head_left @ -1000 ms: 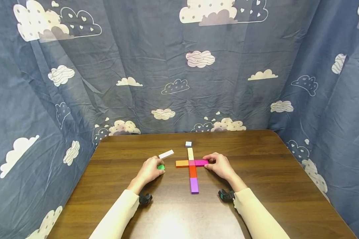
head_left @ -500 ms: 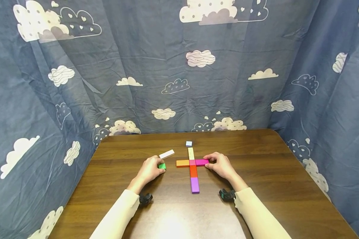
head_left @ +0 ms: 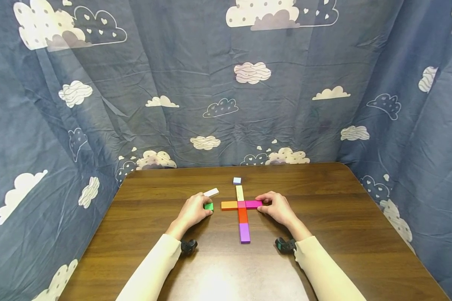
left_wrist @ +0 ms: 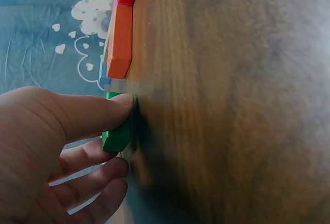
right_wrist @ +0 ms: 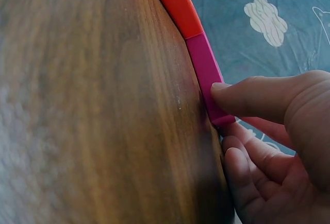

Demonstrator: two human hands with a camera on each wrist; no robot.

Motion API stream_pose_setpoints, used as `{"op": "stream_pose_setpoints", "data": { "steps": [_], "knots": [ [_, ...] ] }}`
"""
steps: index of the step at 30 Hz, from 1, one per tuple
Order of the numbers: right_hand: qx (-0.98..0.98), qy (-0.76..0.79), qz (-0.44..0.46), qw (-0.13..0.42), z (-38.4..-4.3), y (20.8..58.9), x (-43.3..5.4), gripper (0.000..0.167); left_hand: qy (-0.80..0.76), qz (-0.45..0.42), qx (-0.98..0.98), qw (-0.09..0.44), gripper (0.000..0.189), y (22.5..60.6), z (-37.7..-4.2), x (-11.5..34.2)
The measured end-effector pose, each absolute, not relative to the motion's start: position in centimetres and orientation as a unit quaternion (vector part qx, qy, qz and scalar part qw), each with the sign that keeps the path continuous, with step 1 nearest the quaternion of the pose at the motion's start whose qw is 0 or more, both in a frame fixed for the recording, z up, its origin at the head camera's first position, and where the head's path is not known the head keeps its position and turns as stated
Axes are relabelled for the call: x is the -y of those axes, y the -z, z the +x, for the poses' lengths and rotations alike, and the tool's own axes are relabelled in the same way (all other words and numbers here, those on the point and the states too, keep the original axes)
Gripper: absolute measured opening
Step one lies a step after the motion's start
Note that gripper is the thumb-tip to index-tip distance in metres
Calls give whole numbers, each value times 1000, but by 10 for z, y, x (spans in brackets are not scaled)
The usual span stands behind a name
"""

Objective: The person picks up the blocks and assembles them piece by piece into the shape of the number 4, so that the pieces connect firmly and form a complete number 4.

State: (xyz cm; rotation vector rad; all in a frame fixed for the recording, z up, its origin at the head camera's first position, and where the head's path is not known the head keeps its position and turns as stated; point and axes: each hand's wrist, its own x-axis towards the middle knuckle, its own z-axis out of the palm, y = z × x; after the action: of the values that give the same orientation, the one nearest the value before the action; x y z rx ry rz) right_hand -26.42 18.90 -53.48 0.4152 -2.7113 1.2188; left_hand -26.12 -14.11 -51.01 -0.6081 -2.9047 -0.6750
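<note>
My left hand (head_left: pixel 193 208) pinches a green block (head_left: pixel 209 206) between thumb and fingers, a short gap to the left of the orange block (head_left: pixel 229 205). In the left wrist view the thumb lies across the green block (left_wrist: pixel 117 134). With thumb and fingers my right hand (head_left: pixel 278 207) holds the outer end of a magenta block (head_left: pixel 253 205). That block forms the right arm of a flat cross. A small pink block (head_left: pixel 241 204) is at its centre, a pale yellow block (head_left: pixel 240 193) above, and a red block (head_left: pixel 242 215) and a purple block (head_left: pixel 245 233) below.
A white block (head_left: pixel 211 192) lies slanted just beyond my left hand, partly covered by it. Past the cross's far end sits a small light-blue block (head_left: pixel 237 180). The brown wooden table (head_left: pixel 305 179) ends at a cloud-patterned curtain (head_left: pixel 218 83).
My left hand has moved right and slightly away from me with the green block, closer to the orange block, and now overlaps part of the white one. The right hand stays on the magenta block.
</note>
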Motion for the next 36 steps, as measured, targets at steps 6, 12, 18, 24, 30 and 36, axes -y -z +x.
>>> {"op": "stream_pose_setpoints", "data": {
  "steps": [6, 12, 18, 24, 30, 36],
  "knots": [
    [901, -408, 134, 64, -266, 536, -189, 31, 221, -202, 953, 53, 23, 509, -266, 137],
    [900, -408, 136, 66, -267, 538, -190, 31, 223, -210, 950, 60, 25, 510, -269, 131],
    [900, -411, 134, 64, -267, 537, -190, 30, 221, -209, 951, 56, 27, 512, -273, 127],
    [899, -413, 131, 61, -267, 539, -189, 30, 221, -207, 952, 52, 27, 515, -275, 126],
    [900, -413, 129, 60, -267, 539, -189, 30, 221, -215, 950, 58, 27, 517, -276, 124],
    [899, -413, 129, 61, -267, 538, -189, 30, 220, -218, 949, 60, 26, 518, -278, 122]
  ]
}}
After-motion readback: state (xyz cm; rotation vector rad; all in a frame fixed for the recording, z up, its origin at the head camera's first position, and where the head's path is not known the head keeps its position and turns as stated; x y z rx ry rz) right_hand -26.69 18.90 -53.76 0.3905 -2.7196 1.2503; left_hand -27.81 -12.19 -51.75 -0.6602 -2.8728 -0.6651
